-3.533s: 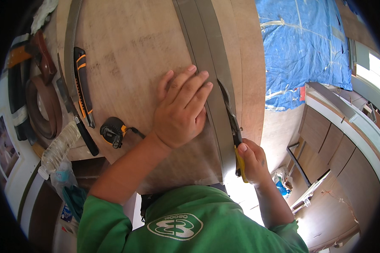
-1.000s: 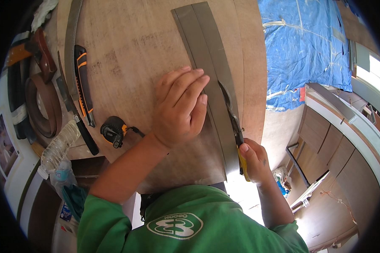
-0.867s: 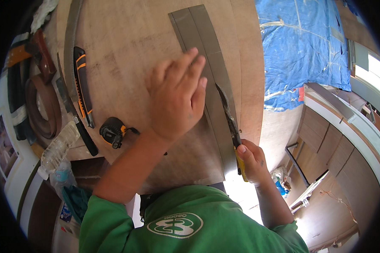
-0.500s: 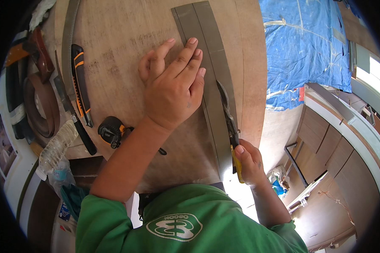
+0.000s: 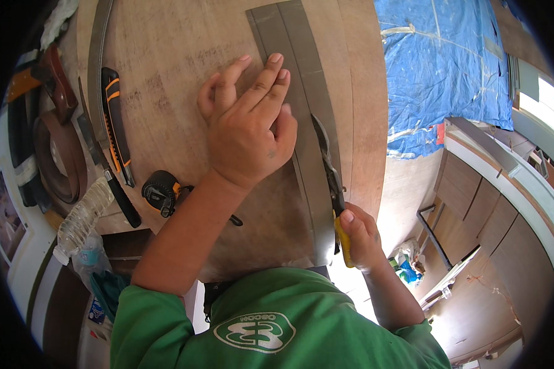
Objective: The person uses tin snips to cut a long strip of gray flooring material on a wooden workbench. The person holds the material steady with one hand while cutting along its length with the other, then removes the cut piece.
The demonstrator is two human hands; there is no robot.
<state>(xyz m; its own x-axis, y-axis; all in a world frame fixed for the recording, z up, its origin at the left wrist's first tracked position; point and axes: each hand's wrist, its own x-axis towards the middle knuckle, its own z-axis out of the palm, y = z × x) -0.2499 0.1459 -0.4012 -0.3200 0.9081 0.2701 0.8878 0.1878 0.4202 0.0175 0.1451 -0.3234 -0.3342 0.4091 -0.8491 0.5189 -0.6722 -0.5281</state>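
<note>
A long, flat grey-brown strip (image 5: pixel 289 46) with dark lines drawn along its length lies on the wooden table (image 5: pixel 172 67). My left hand (image 5: pixel 246 141) rests on the strip's left side, its fingers stretched forward and thumb drawn in beside them. In my right hand (image 5: pixel 361 238) I grip tin snips (image 5: pixel 332 175) by their yellow handles. The snips' dark blades lie along the right part of the strip, pointing away from me. How far the blades are apart is hard to see. The strip's near end reaches the table's front edge.
Left of my forearm are a black-and-orange tape measure (image 5: pixel 161 192), a utility knife (image 5: pixel 117 126) and a black-handled tool (image 5: pixel 122 200). A brown coiled band (image 5: pixel 64 160) and a clear plastic bottle (image 5: pixel 86 206) are at far left. A blue tarp (image 5: pixel 443 67) spreads beyond the table's right side.
My left hand has shifted slightly left, and its thumb is tucked in more. The strip and snips sit slightly further left in view; the snips' handles appear closer together.
</note>
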